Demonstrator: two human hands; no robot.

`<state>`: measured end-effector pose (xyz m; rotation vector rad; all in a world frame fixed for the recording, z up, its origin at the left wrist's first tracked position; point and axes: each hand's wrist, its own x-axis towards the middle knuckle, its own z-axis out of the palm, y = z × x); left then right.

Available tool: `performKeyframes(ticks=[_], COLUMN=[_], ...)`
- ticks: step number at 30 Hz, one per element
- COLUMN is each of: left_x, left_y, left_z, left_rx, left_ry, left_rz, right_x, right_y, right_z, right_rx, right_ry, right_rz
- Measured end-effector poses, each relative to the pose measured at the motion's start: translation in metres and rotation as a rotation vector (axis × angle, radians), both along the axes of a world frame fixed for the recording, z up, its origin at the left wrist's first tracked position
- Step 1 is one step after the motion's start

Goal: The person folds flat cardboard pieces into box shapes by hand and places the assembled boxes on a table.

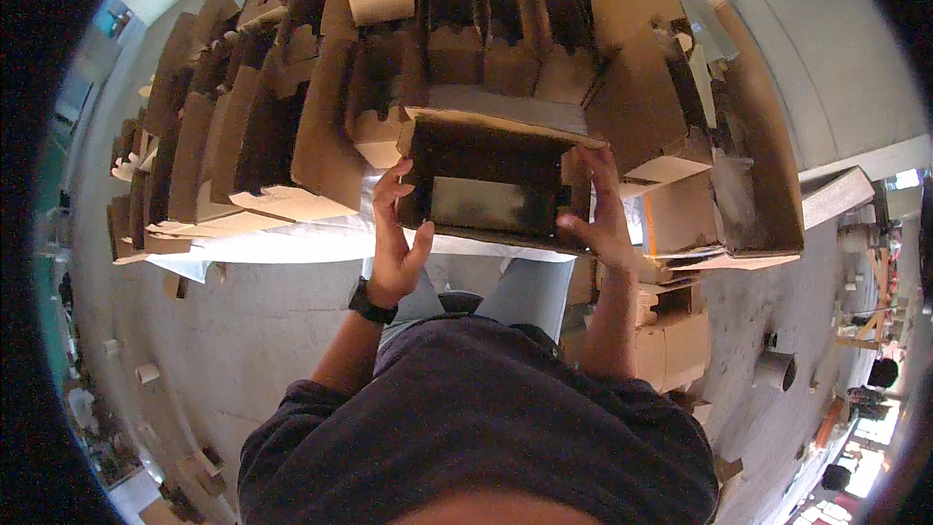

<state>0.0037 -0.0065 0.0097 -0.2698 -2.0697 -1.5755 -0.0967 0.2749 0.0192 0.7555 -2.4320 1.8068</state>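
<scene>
An open brown cardboard box (501, 126) is held between my two hands, in front of me at the near edge of the table. Its inside is dark, and a paler rectangle shows at its bottom. My left hand (401, 233) grips the left side, fingers along the outer wall and thumb near the front rim. At the right end, my right hand (604, 209) holds the box with its thumb at the near corner and fingers up the side. Part of the fingers on both hands is hidden by the box walls.
Rows of open cardboard boxes (326, 126) crowd the table left and behind, with a taller box (637, 102) to the right. White covering (282, 244) shows along the near edge. More boxes (671, 345) are stacked below right; a cylindrical container (776, 369) lies on the floor.
</scene>
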Motion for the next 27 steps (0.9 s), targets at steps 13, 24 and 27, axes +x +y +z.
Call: performKeyframes(ticks=[13, 24, 27], left_x=[0.002, 0.0, 0.001], left_y=[0.001, 0.0, 0.002], left_z=[0.005, 0.001, 0.003], left_rx=[-0.004, 0.026, 0.069], left_ry=[-0.001, 0.011, -0.001], left_rz=[0.019, 0.005, -0.007], right_x=[-0.002, -0.002, 0.001], right_y=[-0.003, -0.002, -0.001], right_z=[0.031, 0.025, 0.021], right_rx=[0.202, 0.089, -0.074], right_ry=[0.269, 0.276, 0.218], right_rz=[0.043, 0.034, 0.035])
